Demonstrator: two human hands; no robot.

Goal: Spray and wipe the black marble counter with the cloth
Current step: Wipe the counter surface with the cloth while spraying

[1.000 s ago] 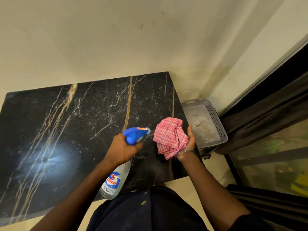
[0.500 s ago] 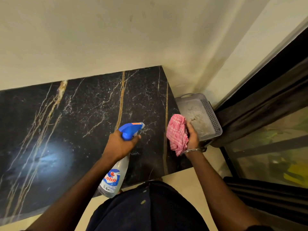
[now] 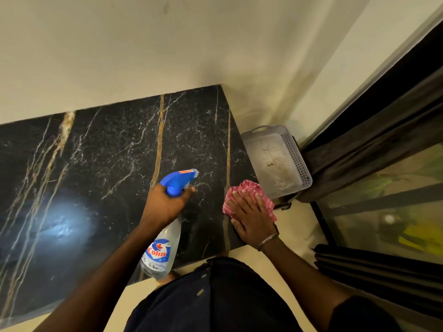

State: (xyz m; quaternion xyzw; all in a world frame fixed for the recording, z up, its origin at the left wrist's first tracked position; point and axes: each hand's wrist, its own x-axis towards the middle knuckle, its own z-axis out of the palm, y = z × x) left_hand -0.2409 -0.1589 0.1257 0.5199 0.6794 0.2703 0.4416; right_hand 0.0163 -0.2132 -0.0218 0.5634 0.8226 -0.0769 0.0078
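Observation:
The black marble counter [image 3: 103,168] with gold and white veins fills the left and middle of the view, against a cream wall. My left hand [image 3: 165,203] grips a clear spray bottle [image 3: 163,250] by its blue trigger head, nozzle aimed over the counter's right part. My right hand [image 3: 251,216] lies flat, fingers spread, pressing a pink checked cloth [image 3: 247,188] onto the counter's right front corner. The palm covers most of the cloth.
A grey perforated plastic basket [image 3: 297,159] stands on the floor just right of the counter's edge. Dark curtains [image 3: 374,140] and a glass pane [image 3: 395,212] run along the right. A bright light reflection sits on the counter's left part.
My right hand turned over and came down, pressing the cloth flat on the counter's right corner; earlier it held the cloth bunched in the air. The bottle stayed aimed over the counter.

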